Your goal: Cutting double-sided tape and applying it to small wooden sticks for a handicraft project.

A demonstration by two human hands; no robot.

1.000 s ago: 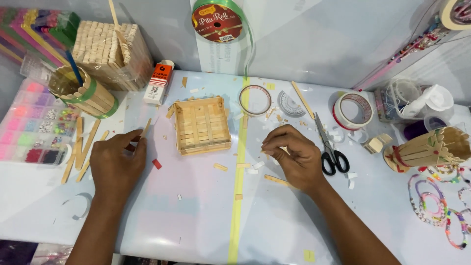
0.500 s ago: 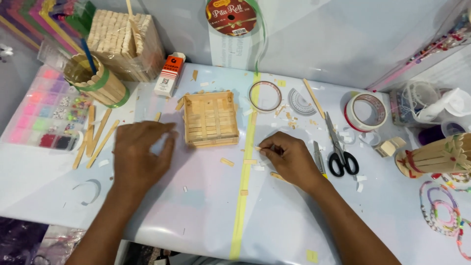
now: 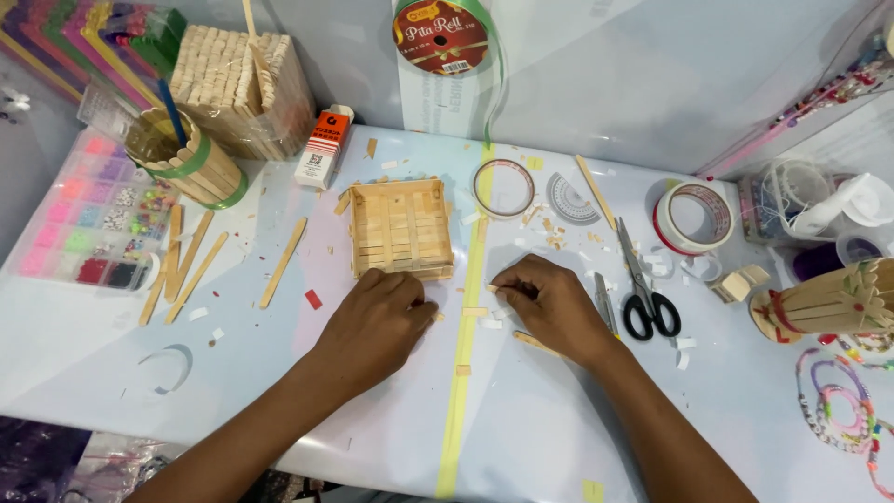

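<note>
Your left hand (image 3: 380,315) curled, fingertips touching square stick tray (image 3: 401,229), tray empty. Your right hand (image 3: 551,304) pinching small stick scrap. Stick cup (image 3: 186,164) holds blue rod.

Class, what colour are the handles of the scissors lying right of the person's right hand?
Black, seen in the head view: scissors.

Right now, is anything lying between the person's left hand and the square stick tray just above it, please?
Nothing visible does. The left hand rests right at the near edge of the stick tray; whether it touches is unclear. The right hand lies off to the side.
</note>
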